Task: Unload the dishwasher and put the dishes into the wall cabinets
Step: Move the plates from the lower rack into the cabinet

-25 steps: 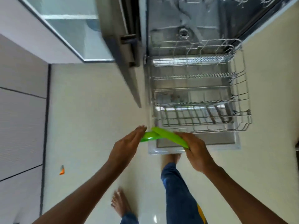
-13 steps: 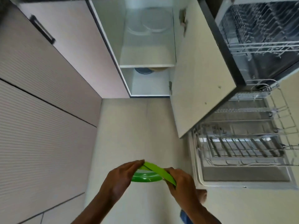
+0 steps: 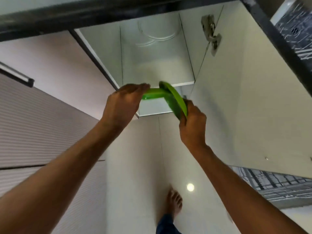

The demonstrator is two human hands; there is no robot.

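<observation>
I hold two green plates in front of an open cabinet (image 3: 157, 68). My left hand (image 3: 123, 105) holds one green plate (image 3: 152, 95) lying nearly flat, fingers over its rim. My right hand (image 3: 192, 127) grips the lower edge of a second green plate (image 3: 175, 100), which is tilted steeply and leans against the first. Both plates are level with the front edge of the cabinet shelf (image 3: 184, 84). Clear plates (image 3: 158, 36) stand at the back of the upper compartment.
The open cabinet door (image 3: 236, 107) hangs close on the right, its hinge (image 3: 211, 34) near the top. Behind it lie the pulled-out lower dishwasher rack (image 3: 278, 184) and the upper rack (image 3: 297, 31). Closed cabinet fronts with a bar handle (image 3: 16, 75) fill the left. My bare foot (image 3: 174, 200) is on the floor.
I have turned from the dishwasher to the cabinet. Both hands have risen with the green plates to the shelf front, and the right plate has tipped more steeply.
</observation>
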